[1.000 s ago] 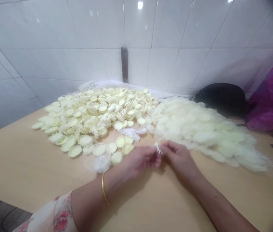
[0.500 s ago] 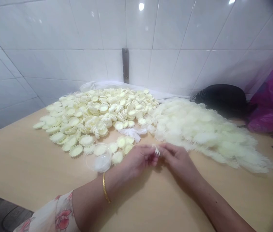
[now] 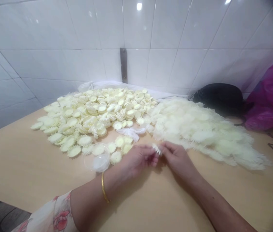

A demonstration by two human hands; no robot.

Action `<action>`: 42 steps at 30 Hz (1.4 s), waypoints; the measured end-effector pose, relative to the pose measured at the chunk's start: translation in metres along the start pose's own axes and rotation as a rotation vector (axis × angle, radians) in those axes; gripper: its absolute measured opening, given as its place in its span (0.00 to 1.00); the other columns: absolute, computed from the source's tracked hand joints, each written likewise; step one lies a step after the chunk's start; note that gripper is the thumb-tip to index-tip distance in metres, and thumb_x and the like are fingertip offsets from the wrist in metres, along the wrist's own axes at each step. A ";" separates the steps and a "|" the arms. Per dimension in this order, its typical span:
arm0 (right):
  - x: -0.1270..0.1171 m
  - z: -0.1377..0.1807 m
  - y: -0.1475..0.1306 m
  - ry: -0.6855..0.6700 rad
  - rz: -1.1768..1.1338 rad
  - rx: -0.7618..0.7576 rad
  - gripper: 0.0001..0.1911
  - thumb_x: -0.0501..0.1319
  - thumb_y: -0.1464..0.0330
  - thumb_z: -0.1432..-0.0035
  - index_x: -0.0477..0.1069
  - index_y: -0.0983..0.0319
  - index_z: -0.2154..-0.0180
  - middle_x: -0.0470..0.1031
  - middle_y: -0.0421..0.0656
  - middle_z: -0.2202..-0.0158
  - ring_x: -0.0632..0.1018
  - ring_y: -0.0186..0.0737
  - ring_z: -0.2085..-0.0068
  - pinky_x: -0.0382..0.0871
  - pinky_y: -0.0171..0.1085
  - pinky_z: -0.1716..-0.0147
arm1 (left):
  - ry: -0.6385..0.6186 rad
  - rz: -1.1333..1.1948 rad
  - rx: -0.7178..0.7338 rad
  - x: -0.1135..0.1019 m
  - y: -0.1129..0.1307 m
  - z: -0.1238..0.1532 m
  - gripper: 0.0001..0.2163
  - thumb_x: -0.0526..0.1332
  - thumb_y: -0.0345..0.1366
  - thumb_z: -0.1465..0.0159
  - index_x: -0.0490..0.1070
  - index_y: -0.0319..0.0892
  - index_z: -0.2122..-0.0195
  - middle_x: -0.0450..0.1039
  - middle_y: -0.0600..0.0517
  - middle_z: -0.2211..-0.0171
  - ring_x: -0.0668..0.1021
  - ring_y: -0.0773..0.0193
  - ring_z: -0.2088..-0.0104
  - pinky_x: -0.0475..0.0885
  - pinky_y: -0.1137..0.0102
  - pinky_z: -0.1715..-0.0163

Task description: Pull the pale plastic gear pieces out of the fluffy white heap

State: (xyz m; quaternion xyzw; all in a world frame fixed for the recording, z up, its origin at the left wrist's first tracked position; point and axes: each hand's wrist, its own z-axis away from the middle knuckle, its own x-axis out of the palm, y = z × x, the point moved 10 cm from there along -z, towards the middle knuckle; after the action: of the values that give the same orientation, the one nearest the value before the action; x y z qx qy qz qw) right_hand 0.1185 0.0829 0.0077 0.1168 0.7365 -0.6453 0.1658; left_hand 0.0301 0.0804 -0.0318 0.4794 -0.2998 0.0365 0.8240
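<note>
I see the left fingertips (image 3: 151, 152) and the right fingertips (image 3: 167, 147) pinched in from opposite sides on one small fringed piece (image 3: 157, 149). Both sets are closed nearly to touching, with only the piece between them. The left hand (image 3: 138, 158) and right hand (image 3: 178, 158) hover low over the table (image 3: 30, 167). The piece sits to the right of the clear dish (image 3: 97, 161), about level with it.

As far as I can tell, the piece's long axis runs on a slant, from away and to the left down toward me and to the right. Its white teeth seem to fan toward the right hand. It is too small for me to read more.

Just beyond the clear dish lies the heap of cream toothed discs (image 3: 95, 116), broad and several layers deep. Loose discs trail down until they touch the dish's far rim. Well to the right of the dish spreads the paler feathery heap (image 3: 199, 129), about as large.

My judgement is that the discs are the finished share and the feathery heap is what remains. That would put the work roughly halfway, with one piece in hand.

A white scrap (image 3: 131, 132) lies beyond and to the right of the dish, between the two heaps. Far to the right are a black bag (image 3: 219, 96) and a magenta bag (image 3: 271, 93).
</note>
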 end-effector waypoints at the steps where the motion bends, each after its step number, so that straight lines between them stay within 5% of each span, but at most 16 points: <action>1: -0.003 0.000 -0.002 0.024 0.014 -0.010 0.13 0.53 0.62 0.43 0.69 0.62 0.73 0.71 0.40 0.78 0.70 0.37 0.75 0.62 0.34 0.75 | 0.009 -0.004 0.012 -0.001 0.001 0.000 0.02 0.60 0.25 0.49 0.69 0.34 0.78 0.66 0.51 0.82 0.68 0.71 0.80 0.62 0.74 0.76; 6: -0.022 0.004 -0.015 0.195 0.079 -0.085 0.10 0.56 0.62 0.46 0.69 0.61 0.73 0.72 0.42 0.73 0.72 0.41 0.69 0.64 0.36 0.71 | 0.046 -0.033 0.106 -0.007 0.008 0.000 0.04 0.59 0.25 0.48 0.68 0.35 0.78 0.67 0.51 0.81 0.69 0.70 0.80 0.63 0.73 0.76; 11: -0.007 0.003 -0.015 0.053 0.035 -0.083 0.10 0.56 0.63 0.46 0.70 0.61 0.74 0.73 0.43 0.73 0.73 0.42 0.68 0.65 0.38 0.68 | 0.090 -0.074 0.150 -0.008 0.013 0.003 0.03 0.61 0.26 0.50 0.67 0.35 0.78 0.67 0.50 0.81 0.70 0.69 0.80 0.63 0.72 0.77; 18: -0.007 0.001 -0.004 0.022 -0.040 -0.004 0.10 0.55 0.64 0.47 0.68 0.61 0.76 0.69 0.40 0.78 0.70 0.38 0.73 0.62 0.35 0.74 | 0.136 -0.043 0.120 -0.009 0.010 0.006 0.04 0.60 0.24 0.52 0.66 0.37 0.79 0.67 0.52 0.83 0.68 0.69 0.81 0.62 0.71 0.78; 33: -0.042 0.001 -0.006 0.358 0.248 -0.041 0.10 0.50 0.66 0.45 0.59 0.59 0.78 0.63 0.38 0.80 0.65 0.36 0.76 0.57 0.34 0.75 | 0.131 -0.189 0.196 -0.011 0.017 0.006 0.03 0.59 0.27 0.52 0.65 0.39 0.81 0.66 0.53 0.83 0.66 0.70 0.81 0.59 0.71 0.76; 37: -0.074 0.004 -0.008 0.546 0.377 -0.040 0.10 0.50 0.67 0.46 0.58 0.59 0.78 0.64 0.40 0.80 0.66 0.38 0.75 0.57 0.36 0.75 | 0.115 -0.227 0.236 -0.011 0.020 0.008 0.05 0.58 0.28 0.51 0.64 0.39 0.82 0.65 0.53 0.83 0.65 0.71 0.81 0.58 0.72 0.77; 40: -0.095 0.006 -0.003 0.622 0.248 0.011 0.10 0.52 0.66 0.47 0.62 0.60 0.78 0.66 0.41 0.80 0.66 0.38 0.76 0.58 0.36 0.75 | 0.123 -0.206 0.239 -0.013 0.020 0.008 0.04 0.58 0.28 0.51 0.64 0.39 0.82 0.65 0.53 0.83 0.65 0.71 0.81 0.58 0.72 0.78; 42: -0.088 0.002 0.000 0.518 0.074 0.035 0.10 0.54 0.64 0.49 0.63 0.60 0.79 0.67 0.41 0.80 0.67 0.37 0.76 0.60 0.36 0.75 | 0.139 -0.150 0.214 -0.014 0.019 0.007 0.04 0.58 0.27 0.53 0.63 0.39 0.82 0.65 0.54 0.82 0.66 0.70 0.80 0.60 0.72 0.77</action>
State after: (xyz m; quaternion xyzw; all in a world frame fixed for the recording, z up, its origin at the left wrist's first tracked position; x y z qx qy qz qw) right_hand 0.1997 0.0851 0.0425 0.3076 0.7385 -0.5999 -0.0069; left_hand 0.0093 0.0879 -0.0223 0.5820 -0.2000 0.0398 0.7873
